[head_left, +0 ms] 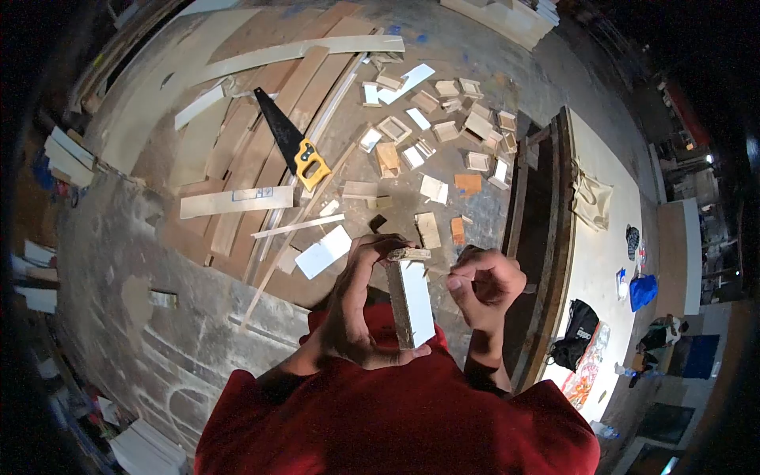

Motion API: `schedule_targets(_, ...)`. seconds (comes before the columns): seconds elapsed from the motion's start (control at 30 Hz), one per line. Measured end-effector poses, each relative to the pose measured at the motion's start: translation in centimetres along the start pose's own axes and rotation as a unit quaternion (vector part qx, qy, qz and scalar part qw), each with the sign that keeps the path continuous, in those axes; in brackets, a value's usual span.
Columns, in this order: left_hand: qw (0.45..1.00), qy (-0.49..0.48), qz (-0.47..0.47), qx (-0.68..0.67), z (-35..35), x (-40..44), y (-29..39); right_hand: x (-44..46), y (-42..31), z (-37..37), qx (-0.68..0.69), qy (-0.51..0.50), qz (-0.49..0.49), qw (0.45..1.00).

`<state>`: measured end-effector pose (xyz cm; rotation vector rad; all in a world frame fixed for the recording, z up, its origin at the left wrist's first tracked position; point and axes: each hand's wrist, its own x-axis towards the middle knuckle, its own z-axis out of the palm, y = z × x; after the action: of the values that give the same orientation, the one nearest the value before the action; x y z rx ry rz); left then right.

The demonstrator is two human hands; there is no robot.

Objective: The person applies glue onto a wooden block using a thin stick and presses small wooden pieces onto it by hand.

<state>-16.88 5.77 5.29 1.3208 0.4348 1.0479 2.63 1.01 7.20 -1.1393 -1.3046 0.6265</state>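
The left hand (348, 305) grips a seemingly part-joined wooden piece (418, 305); the right hand (491, 289) is curled, its hold unclear.

White-faced block (416, 305), rough brown side, long axis near upright in view, slight tilt, gripped in left hand (352, 305). Short raw-wood strip (409, 254) crosses its far end, by that hand's fingertips. Thin points stick out near strip; nails or splinters, can't tell.
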Motion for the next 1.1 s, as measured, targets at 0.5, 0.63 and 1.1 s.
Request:
schedule_targets(0.5,0.988,-0.015,0.105,0.108,-0.4,1.4,-0.9,0.9,-0.2,0.8,-0.093,-0.021,-0.031,0.995)
schedule_targets(0.63,0.985,-0.016,0.11,0.128,-0.8,1.1,-1.1,0.7,0.5,0.6,-0.024,0.027,0.0,0.999)
schedule_targets(1.1,0.973,-0.059,0.082,0.21,-0.9,1.7,0.7,0.7,0.0,1.0,-0.029,0.023,-0.012,0.999)
